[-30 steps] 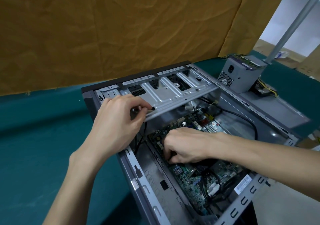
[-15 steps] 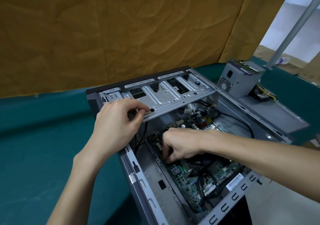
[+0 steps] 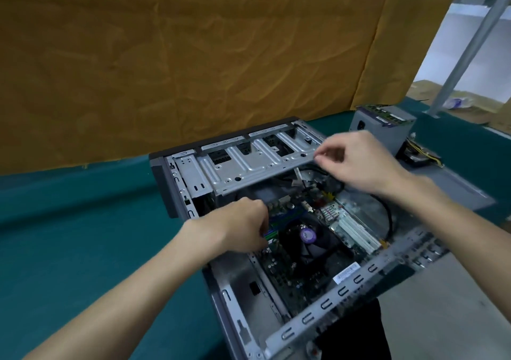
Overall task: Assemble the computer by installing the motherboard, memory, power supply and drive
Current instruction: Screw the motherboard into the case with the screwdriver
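Motherboard (image 3: 309,251) seated in open case (image 3: 326,308), frame centre. Power supply (image 3: 383,130) outside case, upper right, memory stick (image 3: 384,112) on top; both pending. Drive not identified. My left hand (image 3: 243,228) curled at blue memory slots; contents unclear. My right hand (image 3: 356,163) pinches drive cage (image 3: 249,163) edge.
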